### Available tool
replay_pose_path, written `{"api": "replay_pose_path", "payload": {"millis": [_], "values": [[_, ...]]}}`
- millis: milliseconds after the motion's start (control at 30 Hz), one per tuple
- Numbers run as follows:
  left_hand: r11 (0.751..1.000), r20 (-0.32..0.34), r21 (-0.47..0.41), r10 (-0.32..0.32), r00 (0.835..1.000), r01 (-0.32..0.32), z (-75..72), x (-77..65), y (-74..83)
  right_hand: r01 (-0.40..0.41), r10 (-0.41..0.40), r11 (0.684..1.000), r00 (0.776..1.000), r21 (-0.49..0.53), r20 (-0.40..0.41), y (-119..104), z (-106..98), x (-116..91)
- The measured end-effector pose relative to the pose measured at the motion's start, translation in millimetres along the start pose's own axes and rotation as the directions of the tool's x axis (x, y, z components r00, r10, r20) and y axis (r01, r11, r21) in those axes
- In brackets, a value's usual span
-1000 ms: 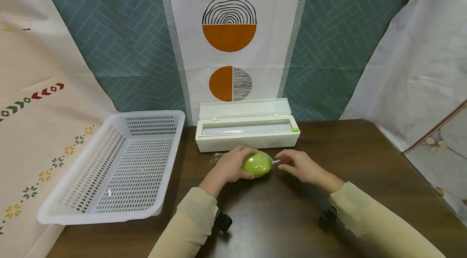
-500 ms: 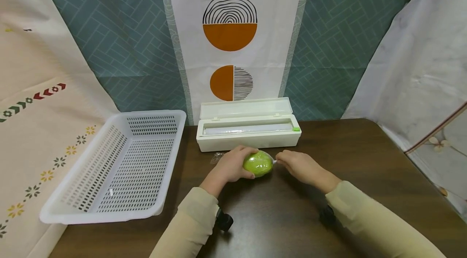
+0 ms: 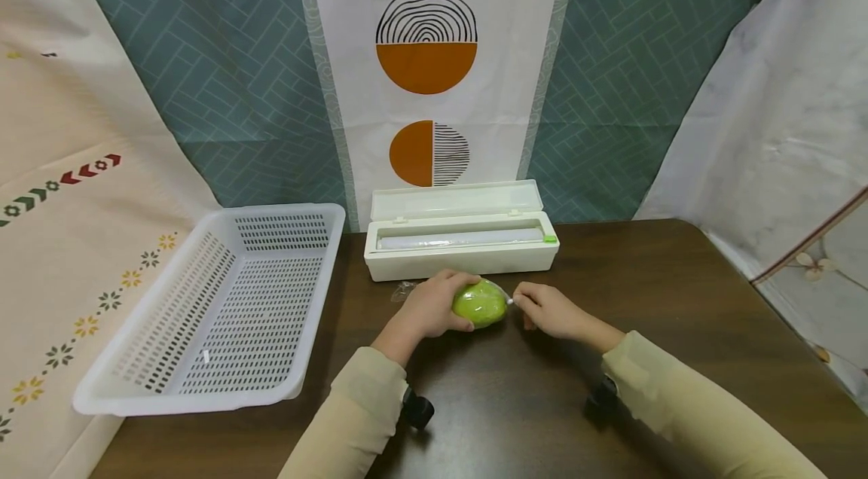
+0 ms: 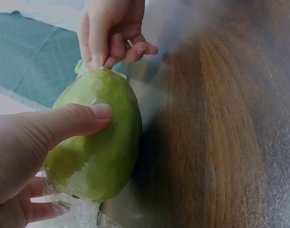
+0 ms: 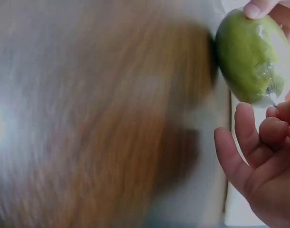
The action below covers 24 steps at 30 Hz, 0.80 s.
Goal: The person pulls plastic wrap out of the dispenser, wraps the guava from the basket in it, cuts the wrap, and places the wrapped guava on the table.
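Note:
A green mango (image 3: 480,304) wrapped in clear cling film lies on its side, low over the dark wooden table (image 3: 488,404). My left hand (image 3: 430,306) grips its left end, the thumb across the fruit (image 4: 107,142) in the left wrist view. Loose film (image 4: 80,211) crumples near that hand. At the mango's other end the film gathers into a thin twist (image 5: 273,99). My right hand (image 3: 552,311) pinches this twist between thumb and forefinger; in the right wrist view its other fingers (image 5: 230,156) are spread loosely.
Behind the hands stands a white cling film box (image 3: 461,264), lid raised, a roll (image 3: 461,239) inside and a green cutter (image 3: 549,239) at its right end. A white perforated basket (image 3: 186,405) stands at the left. A film scrap (image 3: 403,291) lies by the box.
My right hand has come from just beside the film's twisted end to pinching it, and its wrist has turned. My left hand still holds the mango in the same place.

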<state>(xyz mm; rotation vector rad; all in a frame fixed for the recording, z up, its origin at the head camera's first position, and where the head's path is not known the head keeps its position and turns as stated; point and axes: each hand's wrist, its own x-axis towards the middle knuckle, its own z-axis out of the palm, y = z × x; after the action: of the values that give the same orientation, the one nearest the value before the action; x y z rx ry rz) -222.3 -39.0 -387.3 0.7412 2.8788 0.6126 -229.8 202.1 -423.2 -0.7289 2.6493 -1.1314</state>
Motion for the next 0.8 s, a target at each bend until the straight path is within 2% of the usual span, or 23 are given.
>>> {"api": "replay_pose_path", "payload": {"millis": [67, 100, 167, 233, 267, 300, 367, 433, 467, 533, 600, 700, 800], "values": [[1.0, 0.001, 0.007, -0.001, 1.0, 0.001, 0.2, -0.3, 0.6, -0.076, 0.072, 0.987, 0.997, 0.138, 0.031, -1.4, 0.3, -0.3], [1.0, 0.001, 0.01, -0.002, 1.0, 0.002, 0.3, -0.4, 1.0, -0.119, 0.111, 0.97, 0.993, 0.211, 0.05, -2.3, 0.5, -0.4], [1.0, -0.001, 0.016, -0.002, 1.0, 0.002, 0.6, -0.7, 1.6, -0.208, 0.187, 0.914, 0.978, 0.348, 0.094, -3.9, 1.2, -0.3], [1.0, -0.003, 0.021, -0.001, 1.0, 0.001, 0.6, -0.8, 2.0, -0.28, 0.248, 0.857, 0.96, 0.433, 0.129, -5.3, 1.4, -0.2], [1.0, -0.005, 0.023, 0.003, 1.0, -0.002, 0.8, -0.8, 2.1, -0.292, 0.261, 0.852, 0.956, 0.434, 0.131, -6.0, 1.2, -0.3], [1.0, -0.006, 0.024, 0.006, 1.0, -0.005, 0.9, -0.8, 2.2, -0.291, 0.265, 0.862, 0.957, 0.415, 0.121, -6.5, 0.7, -0.4], [1.0, -0.009, 0.027, 0.012, 1.0, -0.012, 0.9, -0.5, 2.1, -0.256, 0.245, 0.912, 0.967, 0.32, 0.077, -7.8, -1.3, -0.8], [1.0, -0.01, 0.028, 0.015, 1.0, -0.015, 1.1, -0.4, 1.7, -0.197, 0.2, 0.967, 0.98, 0.163, -0.003, -9.8, -3.3, -1.5], [1.0, -0.01, 0.025, 0.017, 1.0, -0.017, 1.3, -0.5, 1.5, -0.168, 0.172, 0.982, 0.984, 0.086, -0.042, -10.8, -3.9, -1.7], [1.0, -0.011, 0.021, 0.019, 1.0, -0.019, 1.4, -0.7, 1.0, -0.131, 0.129, 0.991, 0.986, -0.017, -0.104, -14.2, -4.0, -2.0], [1.0, -0.011, 0.015, 0.02, 1.0, -0.02, 1.7, -1.1, 0.5, -0.085, 0.079, 0.995, 0.988, -0.043, -0.135, -18.8, -2.1, -1.5], [1.0, -0.008, 0.009, 0.018, 1.0, -0.018, 1.9, -2.0, 0.4, 0.029, -0.038, 0.997, 0.989, -0.065, -0.143, -26.4, 3.1, -0.2], [1.0, -0.005, 0.002, 0.004, 1.0, -0.004, 2.4, -2.5, -1.0, 0.117, -0.141, 0.975, 0.983, -0.188, -0.12, -33.8, 8.7, -0.2]]}}
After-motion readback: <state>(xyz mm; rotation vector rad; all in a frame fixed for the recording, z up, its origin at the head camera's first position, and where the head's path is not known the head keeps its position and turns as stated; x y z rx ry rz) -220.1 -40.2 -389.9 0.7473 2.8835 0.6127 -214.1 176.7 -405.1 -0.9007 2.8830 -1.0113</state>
